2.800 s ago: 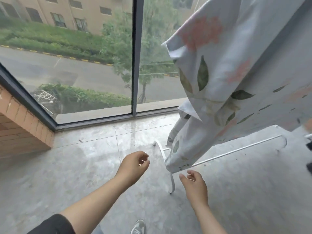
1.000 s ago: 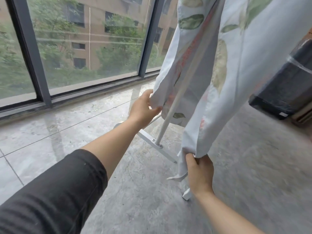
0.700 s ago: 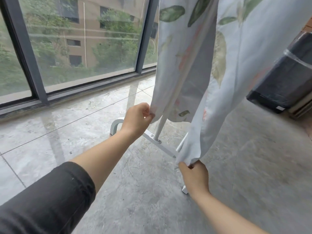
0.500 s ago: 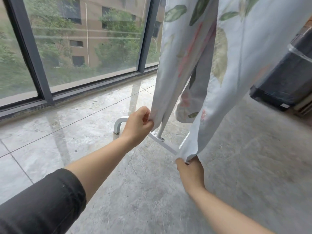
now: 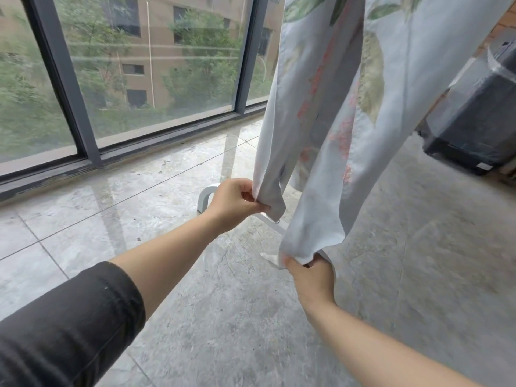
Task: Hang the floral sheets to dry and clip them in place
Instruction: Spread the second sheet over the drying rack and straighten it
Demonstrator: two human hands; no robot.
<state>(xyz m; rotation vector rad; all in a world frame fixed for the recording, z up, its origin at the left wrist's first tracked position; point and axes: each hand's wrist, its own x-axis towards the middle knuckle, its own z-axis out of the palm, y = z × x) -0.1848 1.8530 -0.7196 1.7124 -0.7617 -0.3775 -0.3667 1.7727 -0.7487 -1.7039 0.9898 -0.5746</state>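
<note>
Fingers of the left hand, at centre frame, are pinched tight on the lower corner of one hanging fold of the sheet. Lower and to the right, the right hand grips the bottom hem of the nearer fold, thumb and fingers closed over the cloth. That sheet, pale blue with green leaves and pink blooms, hangs down from the upper right of the frame, its two folds apart at the bottom. Behind the folds, the white foot of a rack stands on the grey floor. A window fills the upper left; a dark wrapped object sits at the right edge.
</note>
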